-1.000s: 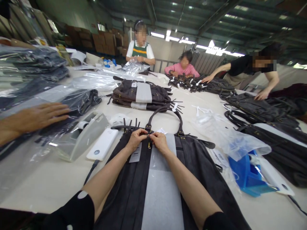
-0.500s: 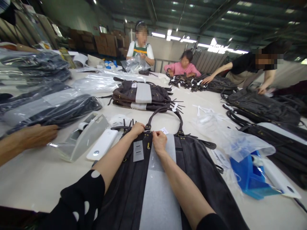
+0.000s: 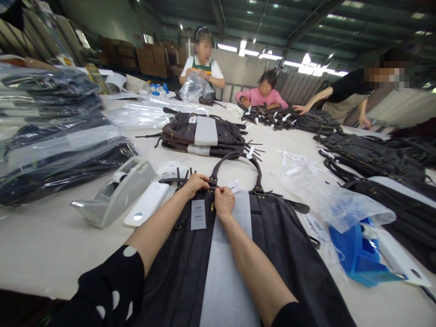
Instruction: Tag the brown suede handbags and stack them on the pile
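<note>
A dark handbag (image 3: 282, 245) lies flat before me, its handle (image 3: 258, 169) pointing away. A pale wrapping strip (image 3: 226, 277) runs down its middle. My left hand (image 3: 197, 184) is closed at the left base of the handle, fingertips pinched at the bag's top edge. Close beside it, my right hand (image 3: 224, 201) pinches at the same edge; whatever small piece lies between the fingers is hidden. A grey hang tag (image 3: 198, 214) rests on the bag just below my left hand. Near my right fingertips is a small white label (image 3: 234, 185).
To the left stand a grey tape dispenser (image 3: 111, 195), a white flat device (image 3: 146, 204) and plastic-wrapped bags (image 3: 68, 159). Stacked handbags (image 3: 204, 131) lie ahead. On the right are a blue tape dispenser (image 3: 357, 250) and more dark bags (image 3: 381, 200). Several co-workers sit or stand across the table.
A co-worker's hand at the left has left the view, and the wrapped bag there has shifted left. Both my hands stay at the handle base with little movement.
</note>
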Available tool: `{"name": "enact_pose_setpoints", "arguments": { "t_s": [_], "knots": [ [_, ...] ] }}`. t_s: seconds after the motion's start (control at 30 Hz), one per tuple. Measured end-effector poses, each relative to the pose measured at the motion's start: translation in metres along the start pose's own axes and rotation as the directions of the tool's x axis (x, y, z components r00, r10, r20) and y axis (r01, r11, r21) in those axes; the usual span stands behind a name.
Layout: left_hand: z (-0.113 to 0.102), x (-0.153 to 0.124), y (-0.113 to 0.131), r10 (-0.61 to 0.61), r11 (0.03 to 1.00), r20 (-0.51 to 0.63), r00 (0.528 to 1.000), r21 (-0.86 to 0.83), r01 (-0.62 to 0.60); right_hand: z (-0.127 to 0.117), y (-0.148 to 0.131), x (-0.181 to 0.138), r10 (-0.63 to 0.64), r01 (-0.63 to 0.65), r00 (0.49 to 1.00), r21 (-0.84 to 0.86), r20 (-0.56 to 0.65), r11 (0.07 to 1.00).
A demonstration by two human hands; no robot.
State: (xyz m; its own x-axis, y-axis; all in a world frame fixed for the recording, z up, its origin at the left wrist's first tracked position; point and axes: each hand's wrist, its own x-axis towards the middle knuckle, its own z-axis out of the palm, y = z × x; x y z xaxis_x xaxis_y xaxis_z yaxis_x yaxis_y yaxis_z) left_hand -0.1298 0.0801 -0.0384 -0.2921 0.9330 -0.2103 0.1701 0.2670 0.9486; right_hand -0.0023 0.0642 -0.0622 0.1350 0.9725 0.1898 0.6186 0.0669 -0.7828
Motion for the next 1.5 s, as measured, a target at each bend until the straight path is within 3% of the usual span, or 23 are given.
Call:
{"name": "enact_pose_setpoints", "arguments": {
  "t_s": [0.33, 0.63, 0.8, 0.97, 1.5],
  "knots": [
    [0.006, 0.001, -0.006, 0.088, 0.989, -0.023, 0.996, 0.119, -0.084, -0.003, 0.0, 0.003, 0.089, -0.089, 0.995, 0.003, 0.047, 0.996],
    [0.018, 0.006, -0.018, 0.209, 0.945, -0.178, 0.962, 0.29, -0.152, -0.006, -0.003, -0.003, -0.02, 0.037, 0.976, -0.073, 0.218, 0.997],
    [0.013, 0.003, -0.012, 0.159, 0.968, -0.049, 0.986, 0.206, -0.145, -0.006, -0.013, 0.001, 0.012, 0.026, 0.958, -0.131, 0.285, 0.991],
    [0.001, 0.006, -0.005, 0.049, 0.992, 0.108, 0.993, 0.107, -0.06, -0.003, -0.016, 0.005, 0.047, 0.013, 0.948, -0.185, 0.316, 0.983],
    [-0.006, 0.016, -0.008, -0.035, 0.999, 0.206, 0.978, 0.033, 0.029, -0.002, -0.008, 0.009, 0.013, 0.024, 0.923, -0.092, 0.385, 0.996]
  ]
}}
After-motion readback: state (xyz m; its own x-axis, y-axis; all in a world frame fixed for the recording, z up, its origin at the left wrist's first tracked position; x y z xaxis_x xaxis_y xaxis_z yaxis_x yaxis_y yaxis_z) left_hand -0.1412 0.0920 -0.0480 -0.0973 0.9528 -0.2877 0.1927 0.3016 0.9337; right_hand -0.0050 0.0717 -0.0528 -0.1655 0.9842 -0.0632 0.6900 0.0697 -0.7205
